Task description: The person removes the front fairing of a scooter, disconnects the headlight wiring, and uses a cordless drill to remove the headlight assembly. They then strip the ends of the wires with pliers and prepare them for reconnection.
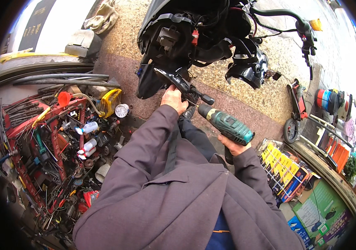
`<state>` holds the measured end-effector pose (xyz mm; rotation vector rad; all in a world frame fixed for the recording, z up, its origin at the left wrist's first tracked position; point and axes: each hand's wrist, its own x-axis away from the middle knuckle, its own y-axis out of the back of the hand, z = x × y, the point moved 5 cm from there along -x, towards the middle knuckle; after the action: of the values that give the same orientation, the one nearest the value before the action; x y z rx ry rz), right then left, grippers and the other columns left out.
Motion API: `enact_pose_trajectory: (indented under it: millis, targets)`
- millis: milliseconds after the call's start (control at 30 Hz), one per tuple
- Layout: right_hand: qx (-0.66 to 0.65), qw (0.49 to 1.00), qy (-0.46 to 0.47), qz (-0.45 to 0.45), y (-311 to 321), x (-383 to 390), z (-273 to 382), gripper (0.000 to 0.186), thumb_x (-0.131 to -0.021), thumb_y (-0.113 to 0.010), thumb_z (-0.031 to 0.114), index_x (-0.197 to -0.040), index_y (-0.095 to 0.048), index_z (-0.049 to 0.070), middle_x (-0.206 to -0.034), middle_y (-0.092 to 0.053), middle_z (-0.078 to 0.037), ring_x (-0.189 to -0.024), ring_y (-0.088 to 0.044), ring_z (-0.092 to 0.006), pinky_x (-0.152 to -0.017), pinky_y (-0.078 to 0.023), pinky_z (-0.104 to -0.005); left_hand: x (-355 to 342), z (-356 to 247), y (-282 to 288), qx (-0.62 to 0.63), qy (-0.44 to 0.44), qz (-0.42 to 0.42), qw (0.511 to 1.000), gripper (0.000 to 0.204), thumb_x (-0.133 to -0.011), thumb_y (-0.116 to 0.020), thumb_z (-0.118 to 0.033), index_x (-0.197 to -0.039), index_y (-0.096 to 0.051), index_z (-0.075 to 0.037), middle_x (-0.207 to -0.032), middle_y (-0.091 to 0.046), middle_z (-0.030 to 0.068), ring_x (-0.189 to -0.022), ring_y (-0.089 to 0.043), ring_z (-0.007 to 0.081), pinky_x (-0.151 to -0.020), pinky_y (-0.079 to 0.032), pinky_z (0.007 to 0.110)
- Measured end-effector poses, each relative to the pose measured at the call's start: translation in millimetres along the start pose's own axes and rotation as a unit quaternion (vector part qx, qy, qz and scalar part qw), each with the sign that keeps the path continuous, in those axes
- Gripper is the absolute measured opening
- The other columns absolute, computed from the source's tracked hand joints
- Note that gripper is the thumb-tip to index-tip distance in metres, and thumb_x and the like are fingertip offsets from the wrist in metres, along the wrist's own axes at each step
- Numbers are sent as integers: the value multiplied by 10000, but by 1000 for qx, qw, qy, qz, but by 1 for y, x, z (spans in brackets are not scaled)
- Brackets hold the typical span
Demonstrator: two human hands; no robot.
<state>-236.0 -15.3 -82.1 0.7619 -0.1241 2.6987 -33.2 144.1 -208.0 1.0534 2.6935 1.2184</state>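
My left hand (174, 100) is closed on a glossy black part (170, 79) at the lower front of a partly stripped black scooter (178, 29); a short black rod sticks out to its right. My right hand (232, 146) grips a teal and black power drill (224, 124), its chuck (204, 109) pointing up and left, close beside my left hand and that part. Whether the drill's tip touches anything I cannot make out.
Left lies a clutter of red metal racks (55, 133), tools, hoses and bottles. A black shell (244, 75) hangs right of the scooter. A small kick scooter (294, 116), coloured spools (328, 102) and yellow boxes (282, 166) stand at the right.
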Motion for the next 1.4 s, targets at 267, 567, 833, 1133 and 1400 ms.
enact_pose_trajectory:
  millis: [267,567,833,1133,1400]
  targets:
    - [-11,1000,-8,4,0,7,2,438,-833,-766,89,-1232,-599,22,-1151,-669,-78,-1043,-628,-178,-933,-491,-329,0,2,-3,-1,-19,-14,1000,510,-640,-731,-171,-1094,-610,28,-1114,-580,227,-1060,-573,386,-944,-487,429]
    - [-13,998,-61,-10,12,24,-4,444,-820,-785,112,-1221,-609,37,-1127,-667,-60,-1030,-612,-169,-917,-486,-329,0,7,-10,5,7,-11,1000,528,-650,-741,-135,-1151,-615,-21,-1180,-574,214,-1083,-568,392,-962,-482,431]
    - [-76,995,-53,-49,27,44,-6,416,-799,-796,83,-1173,-617,45,-1006,-661,-40,-879,-621,-165,-792,-521,-319,-2,7,-32,-2,23,-53,998,521,-677,-796,-230,-1124,-633,-18,-1167,-573,225,-1065,-575,398,-936,-489,440]
    - [-157,983,-68,-67,43,58,-16,428,-783,-816,130,-1142,-602,36,-925,-644,-72,-753,-645,-182,-684,-549,-325,-13,0,-62,25,102,-16,994,487,-712,-795,-290,-1112,-655,-52,-1135,-630,203,-1057,-601,364,-941,-483,421]
    - [-156,983,-57,-83,56,68,-19,421,-794,-810,152,-1139,-602,30,-896,-646,-73,-744,-645,-184,-682,-538,-319,-22,1,-84,114,67,-61,989,408,-780,-717,-260,-1142,-654,-81,-1163,-642,185,-1096,-596,351,-957,-469,419]
